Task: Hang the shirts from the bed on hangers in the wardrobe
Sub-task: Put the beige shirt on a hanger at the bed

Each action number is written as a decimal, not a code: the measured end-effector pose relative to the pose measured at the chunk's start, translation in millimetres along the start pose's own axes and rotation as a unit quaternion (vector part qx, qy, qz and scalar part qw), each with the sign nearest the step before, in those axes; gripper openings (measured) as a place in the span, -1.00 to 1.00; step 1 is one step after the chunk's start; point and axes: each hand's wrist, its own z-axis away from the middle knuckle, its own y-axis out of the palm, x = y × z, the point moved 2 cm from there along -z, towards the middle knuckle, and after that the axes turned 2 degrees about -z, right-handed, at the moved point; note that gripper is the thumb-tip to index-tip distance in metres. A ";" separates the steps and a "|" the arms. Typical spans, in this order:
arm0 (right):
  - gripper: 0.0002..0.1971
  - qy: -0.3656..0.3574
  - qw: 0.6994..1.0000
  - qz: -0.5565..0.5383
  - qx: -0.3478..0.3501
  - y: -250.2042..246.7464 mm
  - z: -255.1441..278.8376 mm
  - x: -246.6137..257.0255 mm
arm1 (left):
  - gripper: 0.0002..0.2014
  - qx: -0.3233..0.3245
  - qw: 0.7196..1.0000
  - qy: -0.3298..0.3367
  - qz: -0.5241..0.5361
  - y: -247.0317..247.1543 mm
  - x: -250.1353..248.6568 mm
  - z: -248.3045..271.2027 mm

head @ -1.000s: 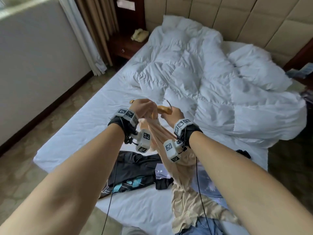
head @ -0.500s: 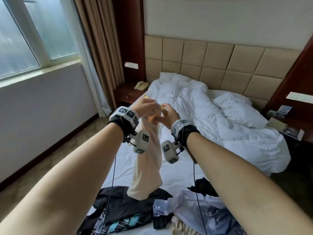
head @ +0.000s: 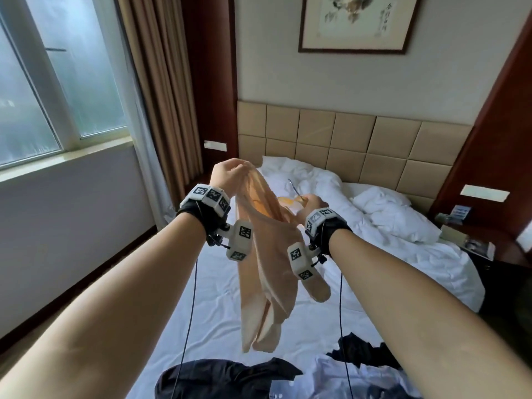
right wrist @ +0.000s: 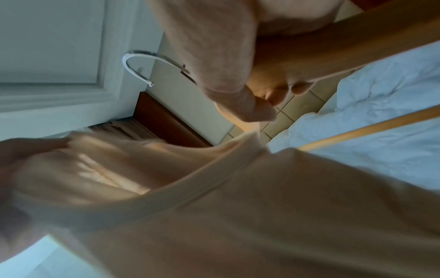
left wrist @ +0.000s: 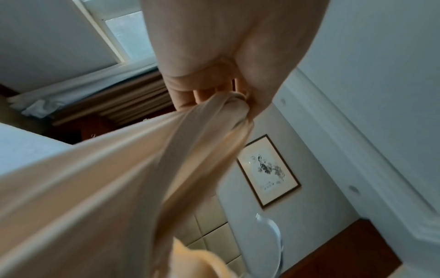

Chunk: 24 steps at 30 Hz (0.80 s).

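Observation:
A beige shirt (head: 267, 272) hangs in the air above the bed (head: 218, 306), bunched and twisted. My left hand (head: 230, 171) grips its upper edge, fingers curled round the cloth (left wrist: 214, 112). My right hand (head: 312, 201) holds a wooden hanger (head: 289, 200) near its metal hook (head: 293, 185), partly inside the shirt. In the right wrist view the hook (right wrist: 135, 65) and the wooden arm (right wrist: 345, 56) show, with the shirt (right wrist: 238, 206) draped below. A dark shirt (head: 224, 378) and a pale blue shirt (head: 331, 378) lie on the bed's near end.
A rumpled white duvet (head: 388, 226) and pillows cover the bed's far half, against a padded headboard (head: 345, 139). A window (head: 57, 82) and curtains (head: 161, 96) stand at the left. A bedside table (head: 489, 240) with papers is on the right.
Both hands have lifted the beige shirt and hanger up off the bed. My left hand has pulled the shirt's edge up and away from the right hand, and my view has tilted upward.

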 end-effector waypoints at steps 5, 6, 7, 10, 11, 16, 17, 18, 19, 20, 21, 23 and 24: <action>-0.58 0.043 0.997 0.063 -0.014 -2.3 6.4 -4.8 | -0.87 -0.055 0.996 -0.031 0.058 -25.0 4.8 -23.0; -0.54 0.054 0.996 0.062 -0.019 0.6 7.5 -4.9 | -0.88 -0.040 0.997 -0.031 0.057 -26.3 3.5 -25.0; -0.53 0.059 0.996 0.062 -0.022 2.7 8.8 -3.8 | -0.87 -0.017 0.998 -0.029 0.049 -26.1 2.4 -27.1; -0.54 0.051 0.996 0.066 0.008 11.7 12.6 6.7 | -0.93 0.058 0.998 -0.027 -0.005 -22.3 0.3 -32.0; -0.48 0.055 0.997 0.056 0.018 14.6 14.9 12.4 | -0.94 0.081 0.996 -0.033 -0.012 -21.1 0.4 -32.3; -0.79 0.045 0.998 -0.006 0.053 34.3 22.4 38.9 | -0.92 0.175 0.984 -0.041 0.013 -21.1 0.5 -27.4; -0.68 0.050 0.997 -0.015 0.058 37.3 25.1 44.7 | -0.90 0.189 0.981 -0.037 0.025 -22.5 0.4 -27.1; -0.59 0.047 0.997 -0.018 0.064 42.9 26.3 50.0 | -0.88 0.202 0.978 -0.032 0.036 -24.0 -0.5 -26.5; -0.56 0.053 0.996 -0.015 0.073 49.2 26.9 54.8 | -0.89 0.210 0.976 -0.027 0.043 -26.0 -1.7 -26.7; -0.51 0.063 0.995 -0.002 0.080 55.7 28.1 59.2 | -0.90 0.215 0.975 -0.023 0.054 -28.3 -2.9 -26.3; -0.37 0.069 0.994 0.006 0.084 66.0 19.7 56.1 | -0.91 0.217 0.974 -0.020 0.063 -31.4 -4.5 -25.8; -0.25 0.066 0.994 0.022 0.090 82.0 8.7 50.0 | -0.92 0.217 0.972 -0.017 0.087 -37.9 -7.0 -25.6; -0.33 0.067 0.993 0.029 0.088 85.1 10.9 52.5 | -0.92 0.214 0.972 -0.016 0.096 -41.7 -7.4 -26.4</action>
